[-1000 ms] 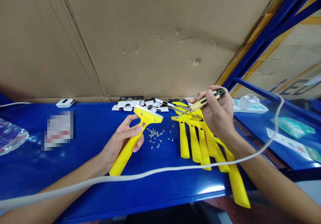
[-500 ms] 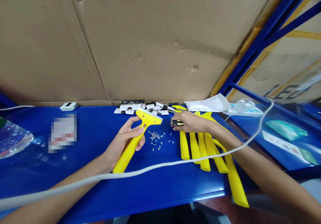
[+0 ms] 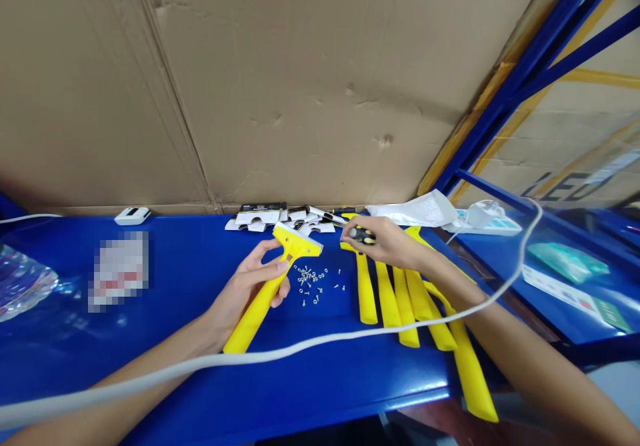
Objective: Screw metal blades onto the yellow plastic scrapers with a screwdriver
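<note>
My left hand (image 3: 260,279) is wrapped round the handle of a yellow scraper (image 3: 253,316), whose wide head tilts up and to the right. Two small screws show on that head. To the right, my right hand (image 3: 383,241) is closed on a screwdriver (image 3: 363,235) with a black and yellow handle; its shaft is not clear to see. Between the hands lie loose screws and nuts (image 3: 310,278) on the blue table. Beneath my right hand and forearm, several more yellow scrapers (image 3: 367,293) lie side by side, their heads partly covered.
White and black small boxes (image 3: 260,214) and card pieces are heaped at the back, against the cardboard wall (image 3: 300,86). A white pouch (image 3: 415,209) lies right of them. A white cable (image 3: 320,341) hangs across the view, before both forearms. A clear bottle (image 3: 23,283) is at left.
My right hand has lifted slightly and turned, so the screwdriver handle points differently. My left hand keeps the scraper nearly in place. The view has shifted a little.
</note>
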`<action>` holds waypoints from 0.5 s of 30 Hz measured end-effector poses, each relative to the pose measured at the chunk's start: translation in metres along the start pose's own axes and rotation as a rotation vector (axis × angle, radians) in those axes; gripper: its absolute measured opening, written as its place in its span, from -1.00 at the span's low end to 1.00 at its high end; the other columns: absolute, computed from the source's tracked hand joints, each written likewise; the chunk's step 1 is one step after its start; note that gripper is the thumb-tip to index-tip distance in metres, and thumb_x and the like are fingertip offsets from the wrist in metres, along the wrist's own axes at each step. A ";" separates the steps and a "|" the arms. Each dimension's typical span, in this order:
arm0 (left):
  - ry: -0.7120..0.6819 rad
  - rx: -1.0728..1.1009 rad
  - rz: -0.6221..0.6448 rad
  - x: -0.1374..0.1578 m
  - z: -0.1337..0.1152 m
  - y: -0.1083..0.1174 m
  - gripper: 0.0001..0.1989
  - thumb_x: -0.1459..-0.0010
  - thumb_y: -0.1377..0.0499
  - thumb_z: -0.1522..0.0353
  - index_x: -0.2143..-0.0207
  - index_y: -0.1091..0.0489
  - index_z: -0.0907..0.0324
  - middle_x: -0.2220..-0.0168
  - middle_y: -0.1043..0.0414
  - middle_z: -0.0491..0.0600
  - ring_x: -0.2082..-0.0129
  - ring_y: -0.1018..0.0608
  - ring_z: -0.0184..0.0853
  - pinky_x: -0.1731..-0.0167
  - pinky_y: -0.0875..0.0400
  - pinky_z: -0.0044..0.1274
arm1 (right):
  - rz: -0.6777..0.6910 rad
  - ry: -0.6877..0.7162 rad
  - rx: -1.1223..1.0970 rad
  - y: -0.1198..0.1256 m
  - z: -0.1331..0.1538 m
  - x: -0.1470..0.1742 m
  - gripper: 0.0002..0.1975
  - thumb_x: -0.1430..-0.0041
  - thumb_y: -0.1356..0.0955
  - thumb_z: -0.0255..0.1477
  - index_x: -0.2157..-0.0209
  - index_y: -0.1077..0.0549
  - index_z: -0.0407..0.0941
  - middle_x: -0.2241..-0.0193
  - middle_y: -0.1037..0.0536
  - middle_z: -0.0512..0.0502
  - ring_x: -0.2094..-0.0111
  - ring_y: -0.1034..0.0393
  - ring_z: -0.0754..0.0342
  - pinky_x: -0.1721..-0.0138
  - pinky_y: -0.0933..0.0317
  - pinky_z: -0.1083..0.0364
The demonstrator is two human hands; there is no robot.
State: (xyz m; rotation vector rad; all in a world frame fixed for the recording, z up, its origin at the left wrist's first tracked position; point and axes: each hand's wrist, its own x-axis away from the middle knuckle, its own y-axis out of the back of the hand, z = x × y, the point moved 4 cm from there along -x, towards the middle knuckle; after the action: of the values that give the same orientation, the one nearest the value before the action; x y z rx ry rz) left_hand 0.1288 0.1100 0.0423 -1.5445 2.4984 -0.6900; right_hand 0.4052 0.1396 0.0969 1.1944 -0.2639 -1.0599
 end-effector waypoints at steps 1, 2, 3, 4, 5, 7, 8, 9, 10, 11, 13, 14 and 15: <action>0.005 0.011 -0.005 0.000 0.001 0.000 -0.41 -0.14 -0.47 0.29 -0.13 -0.29 0.09 0.57 -0.46 -0.14 0.65 -0.46 -0.39 0.63 -0.23 -0.64 | -0.110 0.027 -0.043 0.007 0.004 0.002 -0.88 -0.43 -0.41 -0.35 0.07 -0.56 -0.06 0.16 -0.69 -0.11 0.19 -0.58 0.00 0.12 -0.41 -0.01; 0.011 0.021 -0.011 0.000 0.002 -0.001 -0.41 -0.13 -0.48 0.30 -0.12 -0.30 0.09 0.55 -0.46 -0.15 0.64 -0.47 -0.39 0.63 -0.23 -0.64 | -0.223 0.066 -0.082 0.015 0.008 0.003 -0.84 -0.42 -0.42 -0.35 0.02 -0.56 -0.04 0.14 -0.69 -0.10 0.18 -0.59 0.00 0.10 -0.42 -0.02; 0.017 0.030 -0.017 0.001 0.002 -0.002 -0.42 -0.12 -0.48 0.31 -0.11 -0.30 0.09 0.53 -0.47 -0.14 0.64 -0.48 -0.40 0.64 -0.23 -0.64 | -0.330 0.108 -0.117 0.021 0.013 0.006 -0.79 -0.41 -0.44 -0.37 -0.04 -0.57 -0.02 0.13 -0.70 -0.09 0.16 -0.60 0.00 0.09 -0.43 -0.02; 0.024 0.035 -0.021 0.001 0.002 -0.004 -0.42 -0.12 -0.49 0.32 -0.09 -0.29 0.09 0.50 -0.49 -0.14 0.64 -0.48 -0.41 0.64 -0.24 -0.64 | -0.426 0.145 -0.151 0.027 0.017 0.008 -0.75 -0.40 -0.45 -0.40 -0.08 -0.57 0.00 0.13 -0.70 -0.07 0.14 -0.60 0.00 0.08 -0.44 -0.03; 0.031 0.037 -0.022 0.002 0.002 -0.005 -0.43 -0.12 -0.49 0.33 -0.08 -0.28 0.08 0.48 -0.50 -0.14 0.64 -0.47 -0.42 0.64 -0.24 -0.64 | -0.505 0.174 -0.185 0.031 0.020 0.010 -0.74 -0.38 -0.47 -0.44 -0.07 -0.59 0.02 0.14 -0.70 -0.06 0.14 -0.60 0.00 0.07 -0.44 -0.04; 0.048 0.026 -0.016 0.004 0.002 -0.008 -0.45 -0.15 -0.47 0.33 -0.08 -0.26 0.07 0.48 -0.50 -0.13 0.64 -0.46 -0.43 0.62 -0.26 -0.64 | -0.622 0.214 -0.245 0.037 0.026 0.012 -0.79 -0.35 -0.48 -0.50 0.03 -0.64 0.03 0.20 -0.70 -0.04 0.15 -0.60 -0.01 0.09 -0.44 -0.06; 0.056 0.017 -0.009 0.005 0.002 -0.009 -0.46 -0.17 -0.46 0.32 -0.07 -0.25 0.07 0.50 -0.50 -0.13 0.64 -0.46 -0.43 0.62 -0.26 -0.65 | -0.658 0.230 -0.267 0.039 0.028 0.013 -0.81 -0.33 -0.49 -0.52 0.08 -0.65 0.02 0.21 -0.70 -0.04 0.15 -0.60 -0.01 0.09 -0.44 -0.06; 0.061 0.010 -0.002 0.005 0.001 -0.010 -0.46 -0.18 -0.46 0.32 -0.08 -0.25 0.07 0.52 -0.49 -0.14 0.64 -0.46 -0.42 0.62 -0.26 -0.65 | -0.681 0.240 -0.282 0.039 0.030 0.014 -0.83 -0.32 -0.49 -0.54 0.12 -0.65 0.02 0.22 -0.69 -0.04 0.15 -0.60 -0.02 0.09 -0.45 -0.07; 0.065 0.005 0.004 0.005 0.001 -0.010 -0.47 -0.18 -0.46 0.32 -0.08 -0.26 0.08 0.53 -0.48 -0.13 0.63 -0.47 -0.41 0.61 -0.27 -0.65 | -0.692 0.242 -0.289 0.039 0.031 0.015 -0.83 -0.31 -0.50 -0.54 0.14 -0.65 0.02 0.23 -0.69 -0.04 0.16 -0.59 -0.03 0.09 -0.45 -0.08; 0.069 0.001 0.009 0.005 0.001 -0.011 -0.47 -0.18 -0.46 0.32 -0.08 -0.26 0.08 0.53 -0.48 -0.13 0.62 -0.47 -0.41 0.61 -0.27 -0.65 | -0.688 0.236 -0.288 0.039 0.033 0.015 -0.82 -0.31 -0.50 -0.54 0.13 -0.65 0.02 0.22 -0.68 -0.04 0.16 -0.59 -0.03 0.10 -0.44 -0.08; 0.077 -0.007 0.011 0.004 0.003 -0.011 -0.46 -0.17 -0.47 0.31 -0.08 -0.27 0.09 0.53 -0.49 -0.13 0.63 -0.48 -0.40 0.62 -0.28 -0.65 | -0.648 0.226 -0.277 0.036 0.035 0.014 -0.81 -0.31 -0.50 -0.53 0.11 -0.65 0.03 0.20 -0.68 -0.04 0.15 -0.58 -0.02 0.10 -0.44 -0.07; 0.082 -0.010 0.009 0.004 0.004 -0.011 -0.45 -0.16 -0.47 0.30 -0.08 -0.27 0.09 0.53 -0.49 -0.13 0.63 -0.47 -0.40 0.63 -0.28 -0.65 | -0.612 0.222 -0.272 0.034 0.036 0.013 -0.81 -0.32 -0.50 -0.53 0.11 -0.65 0.03 0.20 -0.68 -0.04 0.15 -0.58 -0.01 0.10 -0.43 -0.06; 0.086 -0.013 0.005 0.003 0.005 -0.011 -0.44 -0.15 -0.48 0.29 -0.08 -0.26 0.08 0.54 -0.49 -0.13 0.65 -0.47 -0.40 0.64 -0.27 -0.65 | -0.571 0.219 -0.271 0.031 0.037 0.012 -0.82 -0.32 -0.49 -0.53 0.11 -0.65 0.03 0.19 -0.68 -0.04 0.15 -0.59 -0.01 0.11 -0.43 -0.05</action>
State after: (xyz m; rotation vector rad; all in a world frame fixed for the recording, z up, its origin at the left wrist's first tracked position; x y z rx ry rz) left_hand 0.1379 0.1013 0.0430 -1.5442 2.5723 -0.7560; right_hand 0.4033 0.1059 0.1342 1.1509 0.4061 -1.3879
